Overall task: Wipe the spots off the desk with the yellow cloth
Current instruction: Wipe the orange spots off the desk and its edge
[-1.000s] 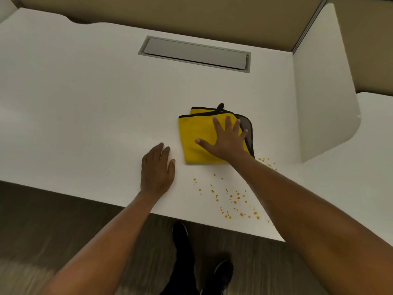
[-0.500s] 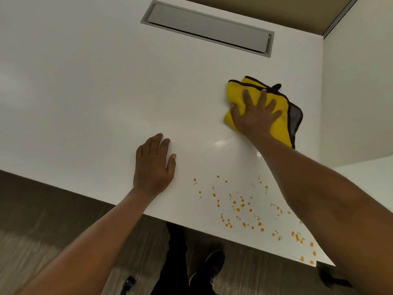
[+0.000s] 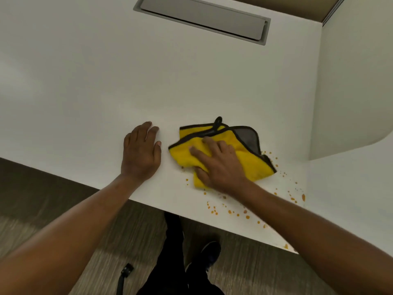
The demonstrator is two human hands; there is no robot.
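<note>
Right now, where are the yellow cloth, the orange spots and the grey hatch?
yellow cloth point(image 3: 255, 165): head view, bare yellow fabric at its right side.
orange spots point(image 3: 303, 197): head view, the biggest spot, far right.
grey hatch point(image 3: 202, 17): head view, middle of its lid.

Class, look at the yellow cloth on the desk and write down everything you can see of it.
The yellow cloth looks like soft microfibre, bright yellow with a dark stitched border, a small dark loop at its far edge and a grey underside showing at a turned corner. It lies folded and rumpled on the white desk near the front edge, among orange spots. The right hand presses on it with spread fingers; the left hand lies beside it, apart.
</note>
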